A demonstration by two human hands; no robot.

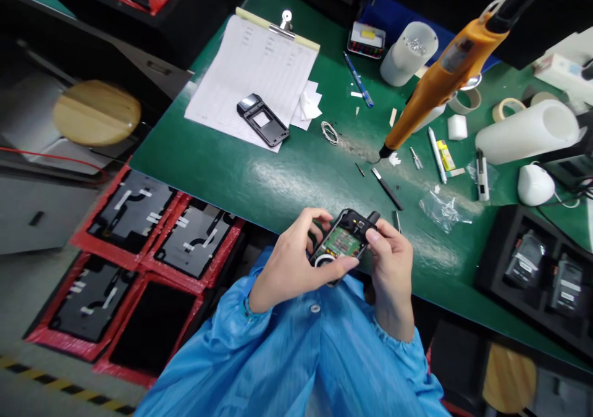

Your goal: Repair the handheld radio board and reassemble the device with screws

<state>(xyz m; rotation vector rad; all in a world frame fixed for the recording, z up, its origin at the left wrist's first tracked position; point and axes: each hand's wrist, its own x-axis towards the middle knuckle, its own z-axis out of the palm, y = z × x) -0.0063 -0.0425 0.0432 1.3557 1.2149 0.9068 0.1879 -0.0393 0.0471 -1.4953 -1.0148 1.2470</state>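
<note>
Both of my hands hold a small black handheld device [345, 240] with its back off, so a green circuit board shows inside. My left hand [296, 262] wraps round its near end, thumb lying along the lower edge. My right hand [391, 265] grips the far end, thumb pressed on the top corner. The device sits just above the near edge of the green bench mat [259, 170]. An orange electric screwdriver [435, 83] hangs over the bench beyond my hands, tip down.
A clipboard with paper [252, 65] carries a black device cover [263, 119]. Pens, tape rolls, white cylinders [528, 131], a plastic bag and small tools lie at right. A black tray of devices [542, 269] sits far right. Red trays with black parts [139, 244] are stacked lower left.
</note>
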